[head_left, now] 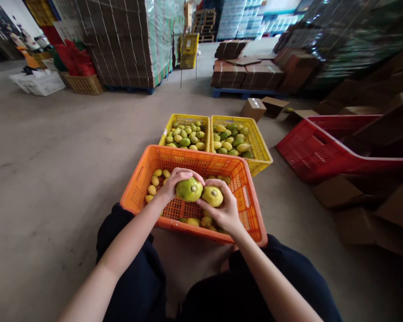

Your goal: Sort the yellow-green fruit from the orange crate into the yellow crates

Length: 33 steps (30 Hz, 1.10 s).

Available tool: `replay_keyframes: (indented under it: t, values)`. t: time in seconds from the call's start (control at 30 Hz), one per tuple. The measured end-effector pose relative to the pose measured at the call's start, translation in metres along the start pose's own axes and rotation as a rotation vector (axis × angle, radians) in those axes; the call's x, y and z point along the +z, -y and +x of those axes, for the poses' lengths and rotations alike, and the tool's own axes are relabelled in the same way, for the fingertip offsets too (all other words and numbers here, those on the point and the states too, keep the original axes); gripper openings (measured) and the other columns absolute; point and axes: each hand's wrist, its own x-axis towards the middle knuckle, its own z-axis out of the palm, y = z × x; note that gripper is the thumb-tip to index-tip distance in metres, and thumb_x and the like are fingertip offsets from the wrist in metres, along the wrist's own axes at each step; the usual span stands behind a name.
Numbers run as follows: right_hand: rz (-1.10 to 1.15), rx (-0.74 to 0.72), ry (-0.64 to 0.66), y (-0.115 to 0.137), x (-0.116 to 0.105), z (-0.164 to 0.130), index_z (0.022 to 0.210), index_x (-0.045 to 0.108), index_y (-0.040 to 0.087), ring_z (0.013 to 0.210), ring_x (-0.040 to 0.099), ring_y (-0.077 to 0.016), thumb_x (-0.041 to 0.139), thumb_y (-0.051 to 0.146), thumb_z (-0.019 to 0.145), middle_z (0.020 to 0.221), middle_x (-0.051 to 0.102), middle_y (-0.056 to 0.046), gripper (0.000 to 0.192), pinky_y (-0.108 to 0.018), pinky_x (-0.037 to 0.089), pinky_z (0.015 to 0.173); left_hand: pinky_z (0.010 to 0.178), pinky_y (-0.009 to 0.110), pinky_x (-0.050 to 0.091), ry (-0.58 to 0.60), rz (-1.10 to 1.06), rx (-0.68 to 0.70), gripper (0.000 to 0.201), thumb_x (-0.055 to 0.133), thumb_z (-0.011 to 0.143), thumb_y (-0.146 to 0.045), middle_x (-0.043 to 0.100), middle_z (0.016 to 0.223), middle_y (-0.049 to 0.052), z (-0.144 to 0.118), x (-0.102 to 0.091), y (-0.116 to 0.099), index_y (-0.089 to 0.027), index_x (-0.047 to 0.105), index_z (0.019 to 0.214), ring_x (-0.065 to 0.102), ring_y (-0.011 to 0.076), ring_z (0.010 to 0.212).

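Note:
My left hand (177, 180) is closed around a green papaya (189, 190), its stem end facing me. A yellower papaya (212, 196) sits in my right hand (225, 208), with fingers over its top and thumb beneath. The two fruits are side by side, close together, above the orange crate (134, 190). Inside that crate, yellow papayas (154, 180) lie along the left side, and more papayas (193, 221) lie near the front and right. My hands and forearms hide part of the crate's floor.
Two yellow crates (265, 154) of green and yellow papayas stand just behind the orange one. To the right is a red crate (309, 150) among cardboard boxes (339, 192). Farther back are wrapped pallet stacks (121, 40), flat cardboard bundles (245, 74) and a white bin (42, 82).

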Motion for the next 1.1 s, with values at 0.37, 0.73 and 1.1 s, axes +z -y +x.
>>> replay_keyframes:
  t: [0.37, 0.73, 1.1]
  values:
    - [0.013, 0.017, -0.005, 0.0, 0.002, -0.002, 0.098, 0.058, 0.027, 0.09, 0.061, -0.022, 0.08, 0.038, 0.071, 0.097, 0.063, -0.002, 0.037, -0.037, 0.052, 0.084, 0.078, 0.032, 0.049, -0.033, -0.086, -0.092, 0.021, 0.06, 0.07, -0.026, 0.071, 0.073, 0.011, -0.002, 0.003, -0.002, -0.011, 0.076, 0.068, 0.067, 0.0262, 0.081]
    - [0.017, 0.056, -0.007, 0.0, 0.003, -0.005, 0.098, 0.058, 0.026, 0.088, 0.061, -0.0213, 0.081, 0.039, 0.07, 0.097, 0.064, -0.002, 0.038, -0.036, 0.052, 0.082, 0.079, 0.031, 0.048, -0.02, -0.089, -0.091, 0.02, 0.062, 0.073, -0.027, 0.073, 0.076, 0.009, -0.005, 0.002, 0.0, -0.013, 0.075, 0.068, 0.067, 0.0237, 0.078]
    - [0.106, 0.286, -0.164, -0.003, 0.012, -0.009, 0.094, 0.061, 0.025, 0.087, 0.064, -0.0213, 0.077, 0.042, 0.073, 0.095, 0.068, -0.002, 0.032, -0.036, 0.054, 0.081, 0.074, 0.029, 0.051, -0.366, -0.534, -0.354, 0.019, 0.058, 0.079, -0.029, 0.07, 0.073, 0.006, -0.003, 0.018, 0.015, -0.014, 0.07, 0.077, 0.067, 0.0197, 0.073]
